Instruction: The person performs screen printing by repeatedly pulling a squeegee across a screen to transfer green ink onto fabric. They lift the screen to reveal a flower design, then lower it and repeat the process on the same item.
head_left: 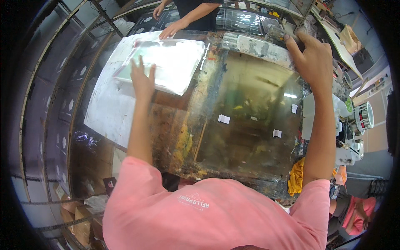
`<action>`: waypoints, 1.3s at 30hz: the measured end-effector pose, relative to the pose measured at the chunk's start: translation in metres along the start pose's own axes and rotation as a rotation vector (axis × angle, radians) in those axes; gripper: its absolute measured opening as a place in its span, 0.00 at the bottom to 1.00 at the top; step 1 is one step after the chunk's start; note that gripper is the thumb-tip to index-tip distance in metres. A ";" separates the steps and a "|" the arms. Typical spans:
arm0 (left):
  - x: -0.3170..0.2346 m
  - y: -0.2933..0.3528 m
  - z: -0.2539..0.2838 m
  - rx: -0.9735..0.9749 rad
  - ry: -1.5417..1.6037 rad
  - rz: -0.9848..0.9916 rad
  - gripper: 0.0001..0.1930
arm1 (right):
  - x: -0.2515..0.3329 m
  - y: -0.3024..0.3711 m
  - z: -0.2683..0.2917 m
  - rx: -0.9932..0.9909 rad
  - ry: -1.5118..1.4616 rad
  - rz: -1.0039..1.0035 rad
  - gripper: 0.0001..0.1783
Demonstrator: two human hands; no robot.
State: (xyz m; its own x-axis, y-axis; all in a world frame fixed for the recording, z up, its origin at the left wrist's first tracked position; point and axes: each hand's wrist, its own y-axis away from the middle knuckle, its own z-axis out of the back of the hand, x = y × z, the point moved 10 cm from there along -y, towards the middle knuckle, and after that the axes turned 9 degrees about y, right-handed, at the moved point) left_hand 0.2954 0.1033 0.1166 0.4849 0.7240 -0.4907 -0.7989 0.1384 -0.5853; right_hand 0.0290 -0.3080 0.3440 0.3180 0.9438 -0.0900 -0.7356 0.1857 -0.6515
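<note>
My left hand (143, 79) is open, fingers spread, over the near edge of a stack of clear plastic sheets (179, 62). The stack lies on a large white board (108, 100) to the left. At the far right, my right hand (311, 60) is closed round the right end of a paint-stained frame (262, 46); the knuckles hide part of the grip. Between my arms is a glossy, see-through table surface (250, 100) with small white paper pieces (224, 119) on it. Across from me, another person's hand (174, 29) rests at the stack's far edge.
White tubs (363, 116) and bottles crowd the right side, with a yellow cloth (296, 177) at the near right corner. Metal racks (50, 100) line the left. Cardboard boxes (81, 225) sit low left. A second person in pink (358, 216) is at lower right.
</note>
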 end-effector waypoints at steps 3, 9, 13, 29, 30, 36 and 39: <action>-0.047 0.055 -0.034 0.289 -0.106 -0.111 0.33 | -0.002 0.008 -0.001 -0.039 -0.011 0.005 0.31; -0.048 0.079 -0.047 0.334 -0.195 -0.134 0.30 | 0.002 0.002 -0.001 -0.011 -0.026 0.022 0.30; -0.050 0.057 -0.037 0.399 -0.154 -0.002 0.26 | 0.004 0.010 0.001 -0.054 -0.006 0.033 0.30; -0.311 0.227 -0.158 0.785 0.198 -0.542 0.56 | 0.003 0.001 0.004 -0.040 -0.059 0.000 0.29; -0.324 0.237 -0.162 0.773 0.227 -0.577 0.61 | 0.006 0.002 0.002 -0.053 -0.049 0.020 0.29; -0.374 0.257 -0.192 0.857 0.275 -0.703 0.65 | 0.001 -0.001 0.010 -0.090 -0.077 0.030 0.30; -0.378 0.264 -0.183 0.799 0.263 -0.704 0.65 | 0.000 -0.003 0.007 -0.079 -0.081 0.018 0.31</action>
State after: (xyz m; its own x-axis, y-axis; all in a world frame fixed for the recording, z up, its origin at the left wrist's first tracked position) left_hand -0.0336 -0.2572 0.0292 0.9078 0.1577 -0.3886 -0.2679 0.9310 -0.2480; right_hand 0.0270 -0.3061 0.3508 0.2536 0.9664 -0.0428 -0.6899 0.1497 -0.7083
